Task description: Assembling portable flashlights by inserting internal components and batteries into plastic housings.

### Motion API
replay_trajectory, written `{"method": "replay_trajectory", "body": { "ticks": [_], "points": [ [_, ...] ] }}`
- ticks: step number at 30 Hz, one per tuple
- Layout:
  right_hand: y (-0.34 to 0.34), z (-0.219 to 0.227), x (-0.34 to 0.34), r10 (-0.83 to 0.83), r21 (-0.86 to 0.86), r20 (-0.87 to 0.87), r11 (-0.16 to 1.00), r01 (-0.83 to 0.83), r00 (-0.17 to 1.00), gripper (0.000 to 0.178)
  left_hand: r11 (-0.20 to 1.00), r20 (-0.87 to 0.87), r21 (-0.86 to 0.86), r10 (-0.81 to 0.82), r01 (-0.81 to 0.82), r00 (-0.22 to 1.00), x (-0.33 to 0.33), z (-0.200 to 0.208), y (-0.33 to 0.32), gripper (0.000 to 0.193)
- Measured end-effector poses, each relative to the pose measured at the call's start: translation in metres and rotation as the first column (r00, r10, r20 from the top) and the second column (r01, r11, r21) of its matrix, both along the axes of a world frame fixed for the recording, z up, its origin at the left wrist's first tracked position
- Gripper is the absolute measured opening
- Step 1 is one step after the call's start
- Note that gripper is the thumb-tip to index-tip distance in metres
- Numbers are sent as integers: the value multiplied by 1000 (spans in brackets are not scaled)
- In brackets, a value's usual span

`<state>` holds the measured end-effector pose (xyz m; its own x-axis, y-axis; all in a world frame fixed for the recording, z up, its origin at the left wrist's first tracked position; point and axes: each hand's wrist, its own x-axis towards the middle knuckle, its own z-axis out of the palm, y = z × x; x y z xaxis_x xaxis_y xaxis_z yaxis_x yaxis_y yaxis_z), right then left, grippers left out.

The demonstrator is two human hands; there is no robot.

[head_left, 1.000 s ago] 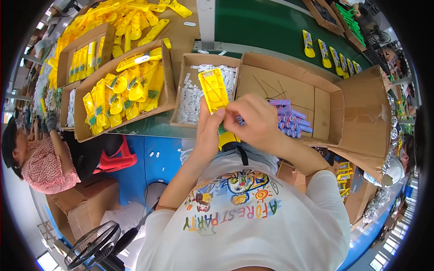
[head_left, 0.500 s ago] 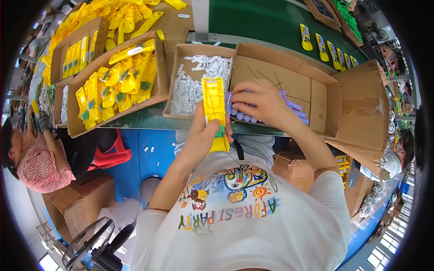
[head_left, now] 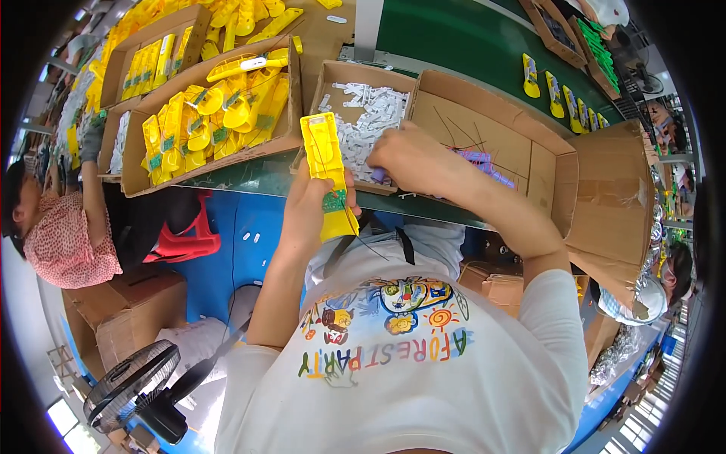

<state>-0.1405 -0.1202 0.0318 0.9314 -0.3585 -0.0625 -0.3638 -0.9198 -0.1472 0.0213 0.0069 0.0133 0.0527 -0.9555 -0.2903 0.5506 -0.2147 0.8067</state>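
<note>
My left hand point(head_left: 301, 208) is closed around a long yellow plastic housing point(head_left: 324, 144), held tilted with its hollow side up. A small green circuit board point(head_left: 333, 201) sits in its lower part, and thin dark wires trail from it. Over the near right corner of a box of small white plastic parts point(head_left: 368, 113), my right hand point(head_left: 412, 157) has its fingers curled together. A purple cylindrical battery cell point(head_left: 380, 175) shows just below those fingertips, seemingly in their grip. More purple battery cells point(head_left: 484, 165) with thin wires lie in the cardboard box to the right, partly behind my forearm.
At left stands a cardboard box point(head_left: 219, 163) filled with yellow housings. Several yellow pieces point(head_left: 554, 94) line the green surface point(head_left: 454, 38) at the far right. A tall cardboard flap point(head_left: 609, 197) rises on the right. Another person point(head_left: 68, 238) sits at left; a black fan point(head_left: 136, 386) stands lower left.
My right hand has moved left from the battery box to the box of white parts. My left hand has shifted left with the yellow housing, which now leans left. The whole view has shifted slightly.
</note>
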Motion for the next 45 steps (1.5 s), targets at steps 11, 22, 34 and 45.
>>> {"method": "replay_trajectory", "body": {
  "ticks": [11,22,34,45],
  "points": [
    [4,31,1,307,-336,509,931,-142,804,32,990,-68,-42,-140,138,988,-10,-10,1,36],
    [42,9,1,128,-144,444,987,-71,887,48,977,-80,-20,-214,213,974,-5,15,-1,51],
    [4,3,-11,-436,972,38,225,68,899,46,923,381,33,-367,384,849,-12,-9,17,51],
    [-63,6,45,-331,741,55,646,184,942,20,931,215,69,-366,359,906,2,-17,17,39]
  ]
}}
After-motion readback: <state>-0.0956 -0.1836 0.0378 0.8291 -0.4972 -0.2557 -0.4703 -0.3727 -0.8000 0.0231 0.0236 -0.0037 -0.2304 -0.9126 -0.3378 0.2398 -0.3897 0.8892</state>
